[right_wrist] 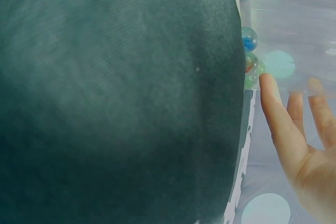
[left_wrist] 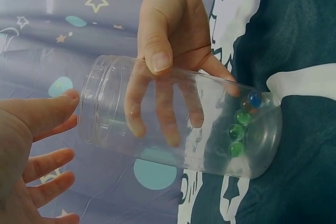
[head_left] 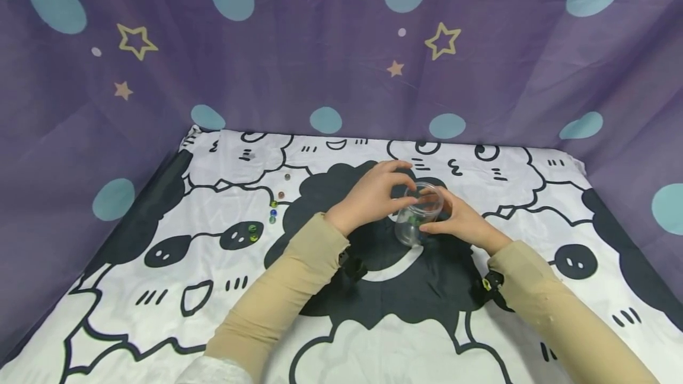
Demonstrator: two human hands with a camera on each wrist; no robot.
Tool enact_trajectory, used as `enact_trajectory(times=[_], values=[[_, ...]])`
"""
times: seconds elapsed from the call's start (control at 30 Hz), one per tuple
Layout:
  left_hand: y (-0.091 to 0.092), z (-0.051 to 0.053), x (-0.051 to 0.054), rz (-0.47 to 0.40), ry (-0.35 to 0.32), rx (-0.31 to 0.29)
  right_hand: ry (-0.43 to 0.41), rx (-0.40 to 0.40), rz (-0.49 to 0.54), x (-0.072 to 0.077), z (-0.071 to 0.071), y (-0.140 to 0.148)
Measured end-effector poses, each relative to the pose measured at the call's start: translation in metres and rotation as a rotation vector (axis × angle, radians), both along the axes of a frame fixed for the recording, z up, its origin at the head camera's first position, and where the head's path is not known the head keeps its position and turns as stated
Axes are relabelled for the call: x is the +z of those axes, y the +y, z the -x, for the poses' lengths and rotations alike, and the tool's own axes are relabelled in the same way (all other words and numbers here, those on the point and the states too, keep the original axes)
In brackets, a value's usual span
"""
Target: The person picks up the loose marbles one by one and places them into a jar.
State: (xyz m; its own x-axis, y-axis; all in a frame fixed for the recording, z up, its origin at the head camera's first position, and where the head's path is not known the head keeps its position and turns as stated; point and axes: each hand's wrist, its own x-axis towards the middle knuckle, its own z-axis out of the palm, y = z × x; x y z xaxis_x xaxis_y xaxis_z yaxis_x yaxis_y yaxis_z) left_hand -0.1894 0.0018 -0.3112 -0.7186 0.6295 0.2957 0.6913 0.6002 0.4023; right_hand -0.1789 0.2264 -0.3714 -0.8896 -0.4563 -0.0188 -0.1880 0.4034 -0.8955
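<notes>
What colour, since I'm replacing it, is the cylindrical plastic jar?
Colourless and transparent; the jar shows best in the left wrist view.

The clear jar (head_left: 405, 229) is hemmed in here: left hand (head_left: 375, 197) crowding its mouth, right hand (head_left: 458, 221) gripping its side! On the near side, a lane of cloth (head_left: 395, 342) runs up between left sleeve (head_left: 283, 289) and right sleeve (head_left: 560, 301) towards the jar. Out left (mind the scattered marbles (head_left: 274, 213)!) a narrow gap parts them from the left sleeve. At the back, the purple curtain (head_left: 331, 52) walls everything off.
</notes>
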Motion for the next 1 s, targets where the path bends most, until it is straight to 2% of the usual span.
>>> enact_trajectory(times=[0.63, 1.0], values=[[-0.007, 0.002, -0.002, 0.001, -0.02, 0.02, -0.005, 0.004, 0.003, 0.0, 0.0, 0.0], [-0.017, -0.004, -0.006, 0.011, -0.031, 0.025, -0.008, -0.012, 0.004, 0.0, -0.001, -0.001]])
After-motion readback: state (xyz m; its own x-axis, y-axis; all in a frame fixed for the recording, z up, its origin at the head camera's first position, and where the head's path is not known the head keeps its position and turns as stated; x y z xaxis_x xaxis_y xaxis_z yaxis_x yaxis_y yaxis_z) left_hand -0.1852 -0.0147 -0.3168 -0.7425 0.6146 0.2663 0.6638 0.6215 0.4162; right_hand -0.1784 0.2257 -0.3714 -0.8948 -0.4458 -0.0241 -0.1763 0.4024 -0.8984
